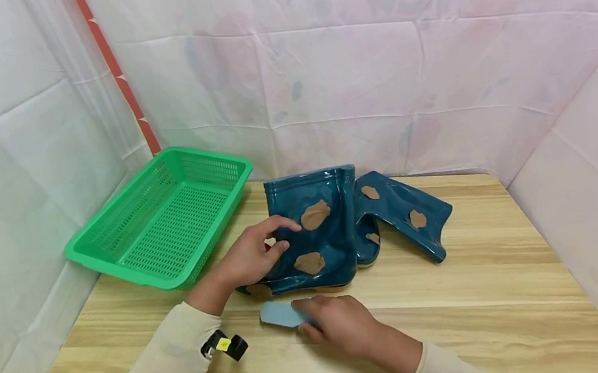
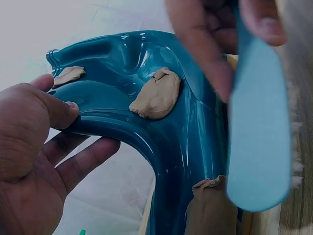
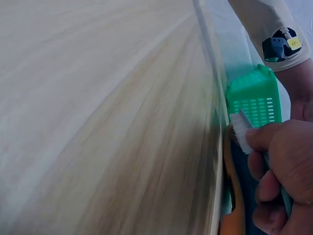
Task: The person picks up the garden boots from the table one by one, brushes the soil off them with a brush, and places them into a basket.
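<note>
A glossy dark-teal rain boot (image 1: 333,241) with brown mud-like patches lies on its side on the table. My left hand (image 1: 248,257) holds its shaft at the opening; in the left wrist view the thumb is on one face and fingers are behind the edge. The right hand (image 1: 342,323) grips a light-blue scrub brush (image 1: 283,313) close to the boot's near edge. White bristles of the brush (image 3: 240,131) show in the right wrist view, next to the boot's orange-brown sole (image 3: 234,196). Whether bristles touch the boot cannot be told.
A second teal boot (image 1: 392,203), also patched with brown, lies behind and to the right of the first. On the left stands a green perforated basket (image 1: 171,232). White sheeting (image 1: 332,84) hangs behind the wooden table (image 1: 499,287) and at both sides.
</note>
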